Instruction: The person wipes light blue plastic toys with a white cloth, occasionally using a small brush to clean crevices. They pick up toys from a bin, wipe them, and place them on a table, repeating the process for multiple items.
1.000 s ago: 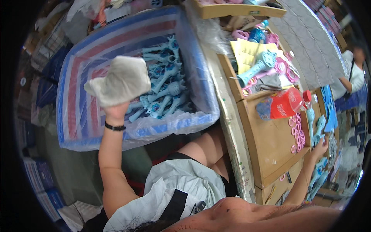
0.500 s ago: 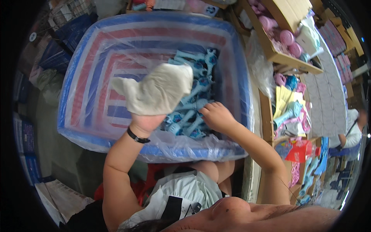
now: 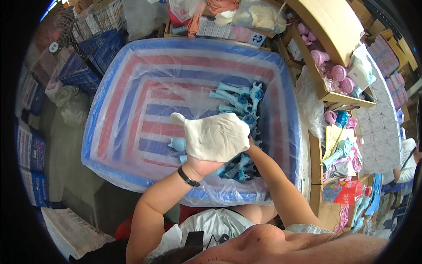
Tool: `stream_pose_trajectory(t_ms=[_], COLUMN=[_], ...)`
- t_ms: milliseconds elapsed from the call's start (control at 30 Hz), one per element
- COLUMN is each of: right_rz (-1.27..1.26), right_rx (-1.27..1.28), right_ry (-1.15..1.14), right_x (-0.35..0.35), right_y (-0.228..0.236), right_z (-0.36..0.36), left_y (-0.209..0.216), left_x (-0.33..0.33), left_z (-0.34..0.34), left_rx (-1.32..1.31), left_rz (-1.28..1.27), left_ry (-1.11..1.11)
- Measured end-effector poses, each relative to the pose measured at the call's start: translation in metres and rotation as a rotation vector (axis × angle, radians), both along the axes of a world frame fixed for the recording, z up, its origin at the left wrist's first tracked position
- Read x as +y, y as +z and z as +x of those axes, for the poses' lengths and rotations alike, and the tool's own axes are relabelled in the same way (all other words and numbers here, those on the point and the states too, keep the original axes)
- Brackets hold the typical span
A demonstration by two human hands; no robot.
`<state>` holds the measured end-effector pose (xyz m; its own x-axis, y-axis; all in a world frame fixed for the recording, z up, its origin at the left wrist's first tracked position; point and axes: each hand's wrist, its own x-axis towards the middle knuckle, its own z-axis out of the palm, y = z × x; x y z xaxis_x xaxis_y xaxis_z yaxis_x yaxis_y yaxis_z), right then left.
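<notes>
A white cloth point(image 3: 217, 138) covers my left hand point(image 3: 200, 168) like a mitt, hiding its fingers; one narrow end sticks out at the upper left. My right hand point(image 3: 252, 143) reaches in behind the cloth's right edge, so its fingers are hidden too. Both are over a large bin point(image 3: 105, 97) lined with clear plastic and striped red, white and blue. Light blue plastic pieces with long stems point(image 3: 237, 103) lie in a heap along its right side, partly behind my hands. A rounded light blue end point(image 3: 178, 144) shows left of the cloth; whether it is held, I cannot tell.
On the right stand a cardboard box point(image 3: 327, 97) of pink parts and shelves with pink and blue pieces, near a red-labelled bottle point(image 3: 347, 192). Blue crates point(image 3: 81, 70) and a tied plastic bag point(image 3: 72, 105) are at the left. A person point(image 3: 406, 163) is at the far right.
My right hand has left the light blue heap and come in behind the white cloth. The rounded blue end now shows left of the cloth. The whole view has shifted.
</notes>
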<state>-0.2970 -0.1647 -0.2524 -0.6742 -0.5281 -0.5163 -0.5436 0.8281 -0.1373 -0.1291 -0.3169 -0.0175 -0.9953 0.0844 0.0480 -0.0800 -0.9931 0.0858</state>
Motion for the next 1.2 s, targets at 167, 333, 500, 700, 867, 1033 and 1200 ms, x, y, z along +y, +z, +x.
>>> stream_pose_trajectory(t_ms=[167,333,500,700,867,1033,1200], right_rz=[0.015,0.205,0.238,-0.237,-1.337,-1.527,-1.111], right_rx=[0.0,0.083,0.001,-0.157,-0.722,-0.591,0.295], right_ry=[-0.066,0.019,0.003,-0.294,-0.853,-0.52,-0.033], right_x=[0.016,0.011,0.015,0.053,0.099,0.117,0.12], right_y=[0.02,0.037,0.038,0.089,0.202,0.248,0.25], right_z=[0.009,0.025,0.027,-0.007,0.032,0.168,0.254], left_y=[-0.001,-0.001,0.004,-0.004,-0.007,0.008,-0.004], left_x=[-0.003,-0.007,-0.006,-0.008,-0.005,0.026,0.096], left_z=[-0.004,-0.008,-0.013,-0.017,-0.016,-0.018,0.011], left_rx=[0.097,0.163,0.235,0.15,0.153,0.371,0.069], left_rz=[-0.031,-0.029,-0.062,0.003,-0.08,-0.051,-0.498], left_ry=[0.032,0.097,0.094,0.099,0.094,-0.174,-0.205])
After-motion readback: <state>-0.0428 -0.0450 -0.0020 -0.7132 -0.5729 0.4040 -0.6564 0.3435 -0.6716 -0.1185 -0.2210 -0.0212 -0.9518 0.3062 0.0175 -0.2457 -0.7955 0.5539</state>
